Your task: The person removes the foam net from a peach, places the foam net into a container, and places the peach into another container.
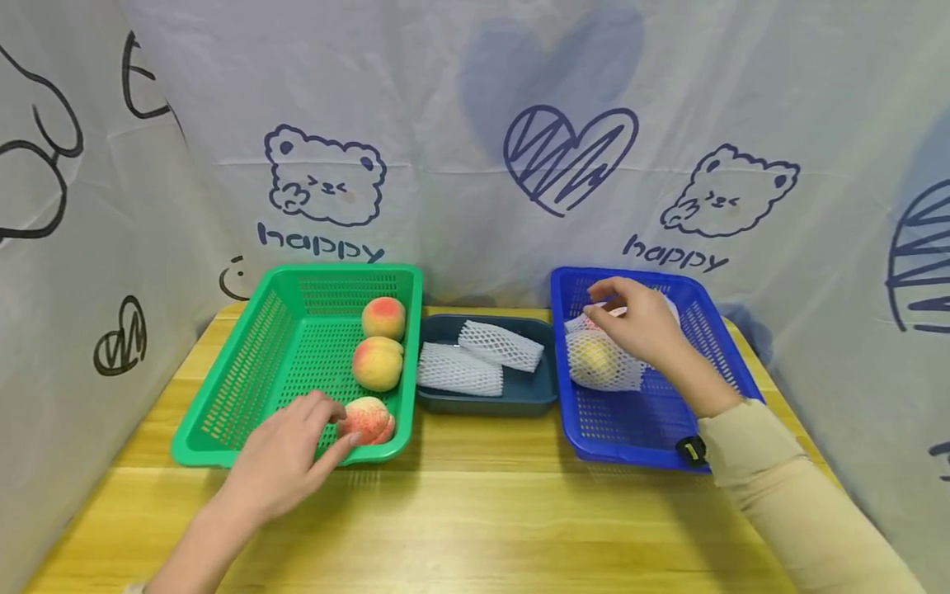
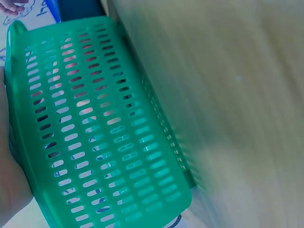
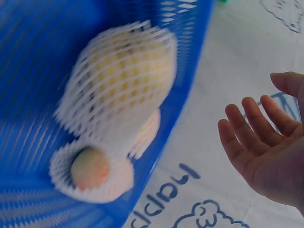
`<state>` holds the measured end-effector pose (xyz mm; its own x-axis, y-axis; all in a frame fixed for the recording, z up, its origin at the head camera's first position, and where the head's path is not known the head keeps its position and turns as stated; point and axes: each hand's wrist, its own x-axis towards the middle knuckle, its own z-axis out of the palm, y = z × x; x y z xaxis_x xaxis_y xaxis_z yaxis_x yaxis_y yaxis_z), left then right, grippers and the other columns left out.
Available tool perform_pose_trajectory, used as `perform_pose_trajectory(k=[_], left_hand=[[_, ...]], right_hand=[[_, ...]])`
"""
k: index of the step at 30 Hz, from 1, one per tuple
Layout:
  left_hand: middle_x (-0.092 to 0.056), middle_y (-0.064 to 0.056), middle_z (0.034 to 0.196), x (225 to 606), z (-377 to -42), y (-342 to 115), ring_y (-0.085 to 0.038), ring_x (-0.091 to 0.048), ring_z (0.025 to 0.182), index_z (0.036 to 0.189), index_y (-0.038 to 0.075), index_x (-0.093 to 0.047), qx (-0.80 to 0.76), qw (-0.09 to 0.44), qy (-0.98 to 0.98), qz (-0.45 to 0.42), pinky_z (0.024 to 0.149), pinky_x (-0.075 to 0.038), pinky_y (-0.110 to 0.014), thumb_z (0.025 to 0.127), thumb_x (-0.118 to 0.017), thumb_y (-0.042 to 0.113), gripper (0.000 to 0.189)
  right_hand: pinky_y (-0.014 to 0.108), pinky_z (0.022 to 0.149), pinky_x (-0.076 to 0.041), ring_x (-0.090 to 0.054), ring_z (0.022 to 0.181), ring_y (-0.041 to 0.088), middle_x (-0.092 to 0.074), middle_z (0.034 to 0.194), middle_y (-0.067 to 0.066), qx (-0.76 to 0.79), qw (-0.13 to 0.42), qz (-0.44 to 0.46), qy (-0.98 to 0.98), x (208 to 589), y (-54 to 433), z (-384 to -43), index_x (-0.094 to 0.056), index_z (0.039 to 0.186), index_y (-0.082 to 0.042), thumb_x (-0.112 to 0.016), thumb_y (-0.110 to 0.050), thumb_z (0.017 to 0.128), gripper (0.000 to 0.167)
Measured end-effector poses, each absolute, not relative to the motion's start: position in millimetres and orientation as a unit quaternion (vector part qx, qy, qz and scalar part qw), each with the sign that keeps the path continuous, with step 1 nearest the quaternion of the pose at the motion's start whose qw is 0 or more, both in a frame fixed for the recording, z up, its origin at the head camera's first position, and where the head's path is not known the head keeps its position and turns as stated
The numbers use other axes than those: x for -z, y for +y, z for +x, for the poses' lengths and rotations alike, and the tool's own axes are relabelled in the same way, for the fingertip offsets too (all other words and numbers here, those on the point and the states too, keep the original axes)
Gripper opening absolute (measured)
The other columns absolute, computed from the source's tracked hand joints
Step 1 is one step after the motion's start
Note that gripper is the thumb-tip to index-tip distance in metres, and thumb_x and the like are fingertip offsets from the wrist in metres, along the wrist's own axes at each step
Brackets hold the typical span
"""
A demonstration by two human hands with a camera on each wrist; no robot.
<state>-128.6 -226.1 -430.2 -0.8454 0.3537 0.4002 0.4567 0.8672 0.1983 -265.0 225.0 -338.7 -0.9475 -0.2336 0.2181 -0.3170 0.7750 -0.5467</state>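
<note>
My left hand point(image 1: 285, 450) reaches over the near wall of the green basket point(image 1: 191, 412), its thumb and fingertips right at the left side of a reddish peach point(image 1: 369, 419). Two more peaches, one yellow-red point(image 1: 377, 364) and one redder point(image 1: 383, 318), lie behind it along the right wall. Above the blue basket point(image 1: 609, 450) hovers my right hand point(image 1: 641, 322), fingers loosely bent and holding nothing. Below it lie peaches in white foam nets; the right wrist view shows a yellow one point(image 3: 130, 71) and another peach point(image 3: 90, 168) peeking from its net's open end.
Between the baskets sits a dark blue tray point(image 1: 490, 407) with two white foam nets point(image 1: 460, 370) inside. A black object point(image 1: 692, 450) is at the blue basket's front rim. All stand on a wooden table point(image 1: 475, 511) with a printed cloth point(image 1: 460, 206) behind.
</note>
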Motion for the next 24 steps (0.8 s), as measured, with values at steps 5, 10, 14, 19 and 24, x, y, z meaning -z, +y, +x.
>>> perform_pose_trajectory(k=[5,10,14,19,24], left_hand=[[-0.055,0.006,0.091,435.0,-120.5,-225.5,-0.014,-0.055,0.082,0.092,0.019,-0.059,0.106,0.177,-0.953,-0.221,0.072,-0.051,-0.036,0.101,-0.067,0.042,0.025],[-0.049,0.005,0.086,439.8,-113.6,-225.0,-0.015,-0.048,0.075,0.091,0.015,-0.058,0.058,0.186,-0.955,-0.225,0.067,-0.046,-0.034,0.100,-0.064,0.049,0.036],[-0.052,0.002,0.087,442.0,-109.5,-223.6,-0.018,-0.051,0.077,0.090,0.014,-0.057,0.040,0.195,-0.956,-0.217,0.066,-0.044,-0.034,0.099,-0.062,0.055,0.042],[-0.052,0.002,0.086,442.8,-108.0,-220.9,-0.019,-0.052,0.078,0.088,0.015,-0.056,0.035,0.200,-0.957,-0.206,0.066,-0.041,-0.033,0.099,-0.062,0.056,0.043],[-0.052,0.002,0.085,441.8,-107.4,-219.9,-0.020,-0.053,0.079,0.089,0.015,-0.057,0.037,0.200,-0.959,-0.199,0.068,-0.042,-0.034,0.098,-0.063,0.056,0.043]], right_hand=[[0.055,0.092,-0.054,-0.065,0.114,0.041,-0.067,0.126,0.024,-0.239,0.027,0.195,-0.951,348.2,237.1,-274.7,-0.063,0.132,0.004,-0.066,-0.023,0.101,0.041],[0.057,0.097,-0.052,-0.062,0.120,0.043,-0.064,0.132,0.024,-0.194,-0.037,0.230,-0.953,357.7,247.8,-286.9,-0.059,0.138,0.004,-0.069,-0.028,0.100,0.051],[0.060,0.106,-0.046,-0.056,0.130,0.045,-0.057,0.144,0.025,-0.171,-0.096,0.239,-0.951,366.6,253.8,-295.8,-0.053,0.146,0.003,-0.073,-0.034,0.097,0.065],[0.062,0.112,-0.040,-0.051,0.136,0.046,-0.051,0.149,0.026,-0.175,-0.128,0.252,-0.943,375.3,258.8,-305.5,-0.049,0.149,0.004,-0.078,-0.038,0.092,0.076],[0.063,0.113,-0.038,-0.048,0.138,0.046,-0.052,0.150,0.022,-0.225,-0.143,0.269,-0.926,381.4,265.1,-315.0,-0.052,0.149,0.000,-0.083,-0.034,0.090,0.074]])
